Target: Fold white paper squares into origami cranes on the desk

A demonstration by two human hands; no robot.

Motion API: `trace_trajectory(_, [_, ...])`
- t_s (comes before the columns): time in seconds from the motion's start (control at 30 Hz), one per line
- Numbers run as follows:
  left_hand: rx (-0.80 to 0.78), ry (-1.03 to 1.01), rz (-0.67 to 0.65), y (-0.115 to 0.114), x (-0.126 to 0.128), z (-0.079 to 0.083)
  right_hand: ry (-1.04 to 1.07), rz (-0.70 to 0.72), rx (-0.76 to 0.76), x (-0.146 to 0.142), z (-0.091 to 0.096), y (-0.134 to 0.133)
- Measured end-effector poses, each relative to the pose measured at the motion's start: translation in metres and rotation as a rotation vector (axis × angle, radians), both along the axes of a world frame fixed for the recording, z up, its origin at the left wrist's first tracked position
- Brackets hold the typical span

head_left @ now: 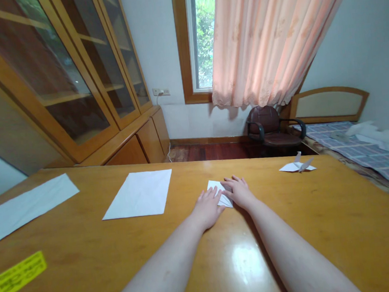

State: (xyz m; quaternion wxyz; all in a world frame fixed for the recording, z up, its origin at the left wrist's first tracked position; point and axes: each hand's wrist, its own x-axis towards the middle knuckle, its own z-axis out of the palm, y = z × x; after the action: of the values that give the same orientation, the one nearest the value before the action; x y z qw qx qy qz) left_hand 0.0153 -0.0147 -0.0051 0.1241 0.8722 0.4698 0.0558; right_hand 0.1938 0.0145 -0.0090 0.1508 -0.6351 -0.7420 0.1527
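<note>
A small folded piece of white paper [225,201] lies flat on the wooden table, with crease lines showing on its lower part. My left hand [208,208] rests on its left side, palm down, fingers stretched out. From the right, my right hand [239,192] lies over the other side of the paper, its fingers spread and touching the sheet. Part of the paper is hidden under both hands. Farther right on the table stands a folded white paper crane [297,165], apart from my hands.
Left of my hands lie a stack of white paper [139,195] and another white sheet [33,207]. A yellow label [17,278] is at the table's [89,266] left. Beyond the far edge are a glass-door cabinet [112,112], an armchair [270,127] and a bed [363,148].
</note>
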Motion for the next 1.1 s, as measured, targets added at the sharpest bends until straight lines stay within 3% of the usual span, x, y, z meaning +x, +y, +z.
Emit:
trace_trajectory(0.53, [0.004, 0.031, 0.083, 0.006, -0.0029, -0.0088, -0.158, 0.118, -0.076, -0.0011, 0.0055, -0.0047])
trace_trajectory(1.1, [0.016, 0.037, 0.226, 0.0098, -0.0063, -0.0028, -0.077, 0.137, -0.073, -0.0003, 0.0104, -0.0079])
